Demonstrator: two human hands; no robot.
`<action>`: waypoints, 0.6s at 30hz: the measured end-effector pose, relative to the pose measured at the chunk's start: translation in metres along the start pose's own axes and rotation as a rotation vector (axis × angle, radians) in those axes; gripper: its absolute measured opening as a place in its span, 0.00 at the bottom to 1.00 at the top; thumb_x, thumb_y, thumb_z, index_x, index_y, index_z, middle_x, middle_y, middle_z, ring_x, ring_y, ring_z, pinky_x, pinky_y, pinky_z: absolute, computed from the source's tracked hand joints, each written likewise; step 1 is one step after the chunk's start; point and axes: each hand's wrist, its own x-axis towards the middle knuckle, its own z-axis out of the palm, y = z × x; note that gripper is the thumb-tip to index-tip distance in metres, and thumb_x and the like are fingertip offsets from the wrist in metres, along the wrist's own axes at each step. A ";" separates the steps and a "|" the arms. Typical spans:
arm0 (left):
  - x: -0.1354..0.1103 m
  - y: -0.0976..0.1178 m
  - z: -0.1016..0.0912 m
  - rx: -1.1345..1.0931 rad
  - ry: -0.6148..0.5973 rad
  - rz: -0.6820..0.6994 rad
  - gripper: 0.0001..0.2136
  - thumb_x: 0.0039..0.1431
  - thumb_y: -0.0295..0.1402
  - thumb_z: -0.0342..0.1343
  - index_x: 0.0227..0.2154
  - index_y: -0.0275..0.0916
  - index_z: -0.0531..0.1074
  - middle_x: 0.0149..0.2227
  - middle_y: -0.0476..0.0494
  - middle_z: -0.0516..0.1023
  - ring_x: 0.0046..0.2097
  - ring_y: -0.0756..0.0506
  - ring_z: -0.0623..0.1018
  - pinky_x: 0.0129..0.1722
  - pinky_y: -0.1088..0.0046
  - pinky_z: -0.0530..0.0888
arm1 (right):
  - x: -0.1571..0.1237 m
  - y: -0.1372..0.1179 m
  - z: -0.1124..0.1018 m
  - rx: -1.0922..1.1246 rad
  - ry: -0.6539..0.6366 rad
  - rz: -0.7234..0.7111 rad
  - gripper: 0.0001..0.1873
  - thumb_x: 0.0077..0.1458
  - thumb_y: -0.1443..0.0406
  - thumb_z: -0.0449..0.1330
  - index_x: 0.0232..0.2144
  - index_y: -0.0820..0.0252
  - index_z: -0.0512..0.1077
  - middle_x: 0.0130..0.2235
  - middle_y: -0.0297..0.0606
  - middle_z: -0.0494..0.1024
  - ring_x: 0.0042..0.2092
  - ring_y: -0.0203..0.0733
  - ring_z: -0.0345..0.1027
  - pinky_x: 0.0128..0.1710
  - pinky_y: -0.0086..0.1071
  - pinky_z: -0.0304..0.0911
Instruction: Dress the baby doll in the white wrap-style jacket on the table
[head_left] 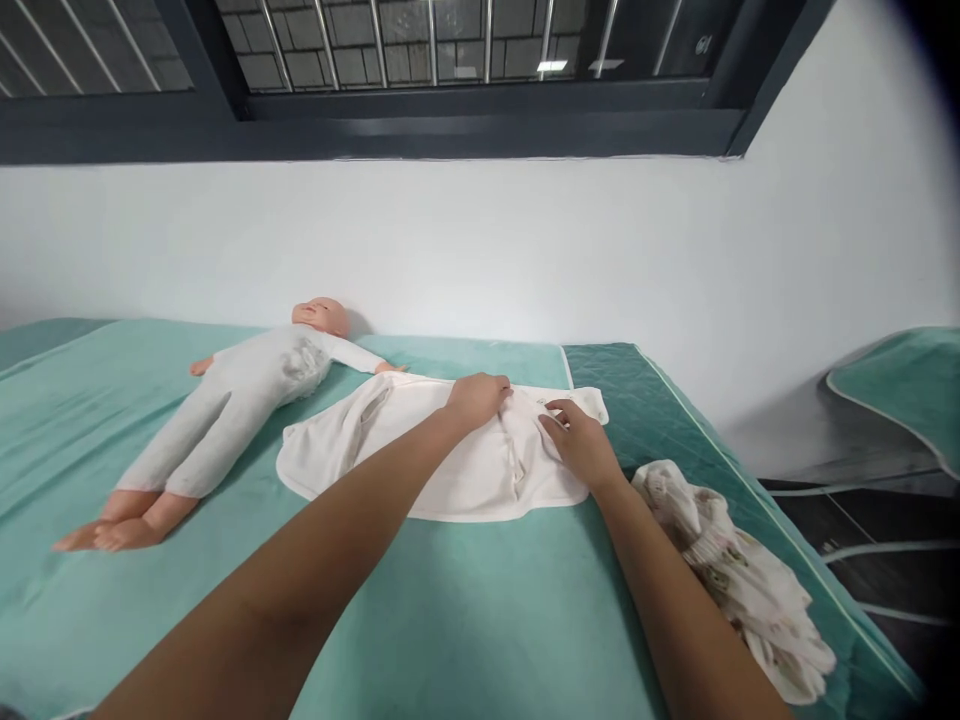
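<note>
A cream baby garment (390, 450) lies spread flat on the green bed cover (465, 620). My left hand (478, 397) rests on its upper middle with the fingers curled and pinching the fabric. My right hand (581, 440) lies on the garment's right part, fingers bent and pressing the cloth near its front opening. A baby doll (240, 400) in a pale grey suit lies on its back to the left, one arm reaching toward the garment.
A crumpled patterned cloth (742, 570) sits at the bed's right edge beside my right forearm. A white wall (525, 250) with a dark-framed window runs behind the bed. Another green-covered bed (907, 390) stands at the far right across a dark floor gap.
</note>
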 end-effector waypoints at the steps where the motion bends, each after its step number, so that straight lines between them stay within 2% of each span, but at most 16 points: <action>1: 0.006 -0.001 -0.003 -0.009 0.001 -0.013 0.17 0.67 0.42 0.43 0.44 0.45 0.77 0.40 0.42 0.81 0.43 0.42 0.79 0.43 0.68 0.72 | 0.000 -0.001 0.001 0.084 -0.013 -0.009 0.17 0.58 0.53 0.56 0.45 0.54 0.72 0.30 0.34 0.75 0.34 0.43 0.69 0.36 0.33 0.59; 4: 0.018 -0.004 -0.010 -0.046 -0.014 -0.021 0.18 0.66 0.46 0.44 0.39 0.44 0.77 0.38 0.43 0.81 0.40 0.42 0.79 0.40 0.68 0.72 | 0.003 -0.004 0.001 0.266 -0.054 0.051 0.19 0.57 0.51 0.56 0.44 0.55 0.71 0.27 0.30 0.74 0.30 0.40 0.67 0.34 0.32 0.59; 6: 0.023 -0.005 -0.012 -0.069 -0.019 -0.024 0.17 0.65 0.47 0.46 0.37 0.44 0.77 0.35 0.44 0.81 0.38 0.42 0.79 0.40 0.68 0.72 | 0.004 -0.004 0.001 0.252 -0.035 0.112 0.20 0.56 0.50 0.57 0.45 0.55 0.71 0.29 0.31 0.75 0.31 0.41 0.67 0.35 0.32 0.59; 9: 0.023 -0.001 -0.006 -0.098 0.043 -0.058 0.15 0.66 0.43 0.46 0.47 0.44 0.73 0.39 0.44 0.81 0.41 0.42 0.79 0.41 0.68 0.71 | 0.006 -0.002 0.002 0.105 -0.001 0.138 0.21 0.54 0.53 0.59 0.47 0.56 0.70 0.35 0.34 0.78 0.36 0.43 0.70 0.39 0.35 0.60; 11: 0.016 0.003 0.005 -0.118 0.096 -0.095 0.18 0.68 0.41 0.44 0.56 0.44 0.65 0.43 0.43 0.81 0.44 0.42 0.79 0.40 0.68 0.71 | 0.006 0.000 0.002 0.056 0.012 0.090 0.21 0.53 0.55 0.60 0.48 0.56 0.71 0.39 0.36 0.78 0.38 0.43 0.70 0.41 0.36 0.60; 14: -0.009 0.008 0.020 -0.218 0.190 -0.184 0.21 0.68 0.42 0.46 0.61 0.41 0.59 0.45 0.41 0.79 0.44 0.43 0.78 0.40 0.69 0.71 | 0.005 0.003 0.000 0.033 0.097 -0.012 0.19 0.53 0.59 0.59 0.48 0.54 0.72 0.43 0.37 0.77 0.37 0.41 0.69 0.41 0.36 0.62; 16: -0.039 0.011 0.025 -0.317 0.253 -0.203 0.20 0.68 0.42 0.46 0.58 0.41 0.62 0.43 0.43 0.79 0.43 0.44 0.78 0.41 0.69 0.71 | 0.004 0.005 -0.001 -0.021 0.140 -0.028 0.19 0.53 0.60 0.58 0.47 0.55 0.72 0.47 0.39 0.75 0.34 0.40 0.68 0.41 0.37 0.63; 18: -0.080 0.011 0.024 -0.389 0.302 -0.166 0.16 0.69 0.42 0.45 0.54 0.44 0.66 0.39 0.46 0.78 0.41 0.46 0.78 0.41 0.69 0.71 | 0.003 0.007 -0.001 -0.074 0.134 -0.023 0.19 0.53 0.60 0.58 0.47 0.57 0.72 0.50 0.43 0.72 0.35 0.40 0.69 0.41 0.39 0.64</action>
